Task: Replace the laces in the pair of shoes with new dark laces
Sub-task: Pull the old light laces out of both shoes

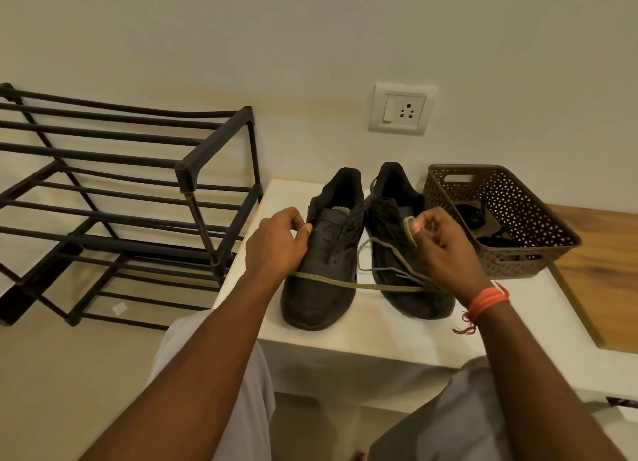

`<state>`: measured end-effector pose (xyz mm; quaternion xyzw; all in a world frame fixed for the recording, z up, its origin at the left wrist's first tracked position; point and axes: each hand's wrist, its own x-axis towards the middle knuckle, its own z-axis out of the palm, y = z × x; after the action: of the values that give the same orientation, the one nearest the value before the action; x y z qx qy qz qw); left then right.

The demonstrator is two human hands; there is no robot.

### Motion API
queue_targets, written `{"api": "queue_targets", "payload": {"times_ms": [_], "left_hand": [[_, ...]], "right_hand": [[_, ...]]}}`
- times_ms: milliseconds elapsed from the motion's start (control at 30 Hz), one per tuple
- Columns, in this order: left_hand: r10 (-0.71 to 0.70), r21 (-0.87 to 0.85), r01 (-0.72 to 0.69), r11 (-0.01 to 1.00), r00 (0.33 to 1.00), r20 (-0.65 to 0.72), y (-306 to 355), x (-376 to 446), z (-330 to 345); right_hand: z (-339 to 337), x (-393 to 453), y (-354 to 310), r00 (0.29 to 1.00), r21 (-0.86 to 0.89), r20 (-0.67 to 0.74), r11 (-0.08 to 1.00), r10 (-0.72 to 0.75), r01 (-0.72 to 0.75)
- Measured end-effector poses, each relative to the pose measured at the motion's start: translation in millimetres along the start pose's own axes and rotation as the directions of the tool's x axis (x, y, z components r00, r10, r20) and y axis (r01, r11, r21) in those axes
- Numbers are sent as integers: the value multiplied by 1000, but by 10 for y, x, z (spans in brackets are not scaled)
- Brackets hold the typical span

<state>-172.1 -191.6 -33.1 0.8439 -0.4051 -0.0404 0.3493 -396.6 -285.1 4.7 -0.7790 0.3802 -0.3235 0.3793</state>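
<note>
**Laces half out, two dark shoes on the white desk**

Head view: we look down on a pair of worn, dark, matte shoes standing side by side on a smooth white desk (362, 339), toes toward us. The left shoe (324, 253) shows no lace in its eyelets that we can make out. The right shoe (400, 246) has a flat, dull olive-grey lace (348, 283) lying loose over its front.

Our left hand (276, 243) rests against the outer side of the left shoe, its fingers (303, 226) curled, and one end of the lace seems to run in under the palm; whether they pinch it we cannot tell. From there the lace runs taut across both toes to our right hand (445, 250), whose thumb and forefinger pinch a folded loop of the same lace above the right shoe. An orange thread band (486, 301) circles that wrist.

Just right of the shoes sits a brown plastic basket (552, 232), rectangular, its walls pierced with small triangular holes. Inside lie dark items, too dim to identify.

To the left stands a black metal shoe rack (114, 201) of round bars. A white switch and socket plate (400, 110) is set in the plain wall behind.
</note>
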Motion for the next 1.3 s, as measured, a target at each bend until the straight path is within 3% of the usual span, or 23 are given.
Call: {"api": "queue_targets", "payload": {"times_ms": [100, 133, 200, 267, 333, 367, 433, 533, 633, 733, 833, 900, 1000, 1100, 1200, 1300], "left_hand": [[30, -82, -31, 996, 999, -11, 81, -105, -55], [86, -138, -87, 987, 996, -14, 122, -175, -70], [225, -294, -184, 938, 968, 110, 263, -366, -90], [351, -419, -200, 886, 879, 323, 460, -589, -52], [427, -522, -140, 841, 764, 483, 606, -775, 57], [454, -558, -106, 823, 713, 534, 645, -832, 119], [489, -590, -77, 804, 650, 581, 686, -853, 181], [483, -638, -32, 769, 682, 548, 620, -750, 108], [456, -667, -50, 743, 767, 450, 552, -611, -80], [403, -656, -65, 752, 833, 379, 536, -543, -169], [371, -650, -117, 751, 889, 269, 671, -551, -144], [423, -652, -182, 737, 875, 234, 845, -535, -136], [536, -628, -290, 722, 809, 243, 1076, -421, -163], [600, -513, -430, 742, 768, 224, 1238, -205, -143], [612, -417, -502, 758, 768, 188, 1292, -44, -103], [534, -382, -464, 799, 840, 99, 1121, 30, -30]], "right_hand": [[78, -10, -58, 999, -25, 53, 1000, -6, 7], [119, -11, -107, 998, 26, 67, 999, -22, 20], [145, -14, -227, 994, 253, 99, 967, -43, 16], [115, -26, -346, 990, 547, 135, 836, -40, -41], [89, -28, -409, 990, 705, 135, 707, -42, -67], [88, -25, -399, 995, 709, 94, 704, -28, -47], [71, -8, -276, 997, 543, -66, 838, -28, 59], [14, 8, -8, 984, 222, -149, 966, -99, 131], [-61, 13, 46, 997, 283, -76, 958, -29, 49], [5, -21, -21, 986, 278, 168, 960, -20, -28], [182, -67, -87, 870, 368, 478, 927, -120, -75], [203, -56, -128, 803, 517, 543, 851, -244, -92], [10, -28, -162, 826, 631, 488, 768, -281, -110], [-179, 0, -37, 878, 576, 430, 812, -208, -90], [-315, 60, 75, 987, 458, 162, 885, 7, -82], [-508, 180, 90, 987, 371, -82, 923, 142, -102]]}}
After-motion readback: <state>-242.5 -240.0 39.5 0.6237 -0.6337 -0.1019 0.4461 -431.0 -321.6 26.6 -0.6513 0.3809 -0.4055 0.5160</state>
